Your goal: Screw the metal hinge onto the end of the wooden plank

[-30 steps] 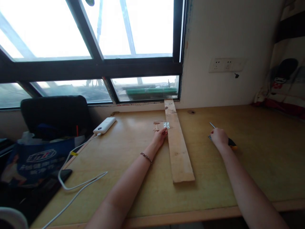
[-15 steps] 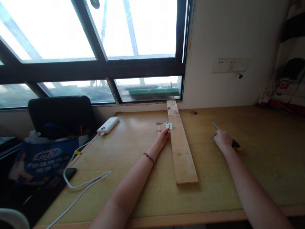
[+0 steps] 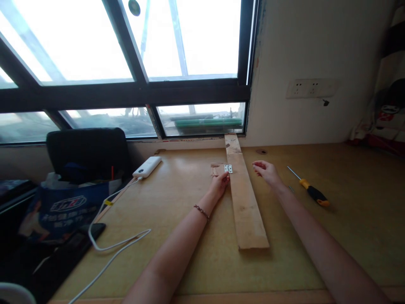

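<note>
A long wooden plank [image 3: 245, 202] lies on the wooden desk [image 3: 196, 236], running from the window sill towards me. A small metal hinge [image 3: 228, 169] sits on its left edge, joined to a small wood piece [image 3: 215, 169]. My left hand [image 3: 220, 184] rests against the plank's left edge just below the hinge, fingers curled. My right hand [image 3: 265, 172] hovers just right of the plank, fingertips pinched together; whether something small is between them I cannot tell. A screwdriver [image 3: 309, 191] with a yellow and black handle lies on the desk to the right.
A white power bank [image 3: 147, 166] with a white cable [image 3: 107, 245] lies at the left. A black chair back [image 3: 87, 152] and a blue bag [image 3: 60, 207] stand left of the desk. A wall socket [image 3: 311, 88] is on the right wall, with fabric [image 3: 384, 122] at the far right.
My right hand left the screwdriver on the desk and moved left to beside the plank. My left hand stayed by the hinge. The view shifted slightly.
</note>
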The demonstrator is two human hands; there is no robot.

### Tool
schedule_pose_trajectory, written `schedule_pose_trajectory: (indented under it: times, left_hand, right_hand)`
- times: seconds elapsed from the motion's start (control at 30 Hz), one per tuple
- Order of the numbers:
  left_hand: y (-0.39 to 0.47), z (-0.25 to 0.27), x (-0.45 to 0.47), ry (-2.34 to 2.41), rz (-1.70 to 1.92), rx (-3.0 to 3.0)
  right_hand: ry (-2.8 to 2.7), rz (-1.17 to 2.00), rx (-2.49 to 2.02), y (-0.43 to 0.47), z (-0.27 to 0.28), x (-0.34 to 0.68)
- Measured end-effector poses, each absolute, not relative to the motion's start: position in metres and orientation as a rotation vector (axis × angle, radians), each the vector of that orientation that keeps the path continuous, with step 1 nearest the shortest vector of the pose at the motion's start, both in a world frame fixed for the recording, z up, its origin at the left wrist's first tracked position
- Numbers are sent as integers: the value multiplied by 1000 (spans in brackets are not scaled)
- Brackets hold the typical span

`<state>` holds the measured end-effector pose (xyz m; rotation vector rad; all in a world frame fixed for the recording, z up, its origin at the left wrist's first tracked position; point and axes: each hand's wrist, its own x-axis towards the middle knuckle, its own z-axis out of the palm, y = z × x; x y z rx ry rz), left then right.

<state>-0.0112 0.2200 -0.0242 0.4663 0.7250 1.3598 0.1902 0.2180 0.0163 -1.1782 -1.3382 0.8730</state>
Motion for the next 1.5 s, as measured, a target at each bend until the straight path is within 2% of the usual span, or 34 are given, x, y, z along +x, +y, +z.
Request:
schedule_pose_trajectory:
  times: [0.1, 0.27, 0.37, 0.83, 1.5]
  left_hand:
    - [220, -23, -11, 732, 1363, 466]
    - [221, -24, -12, 716, 1356, 456]
    - [222, -24, -12, 729, 1362, 450]
    - [221, -24, -11, 709, 1363, 429]
    - [221, -25, -11, 707, 1367, 447]
  right_hand:
    - [-1382, 957, -1054, 240, 18, 140]
    - [-1527, 742, -1176, 265, 12, 100]
    - [-1579, 622, -1243, 268, 8, 97]
    - [-1675, 475, -1307, 264, 7, 97]
    - [-1712, 431, -1326, 259, 11, 96]
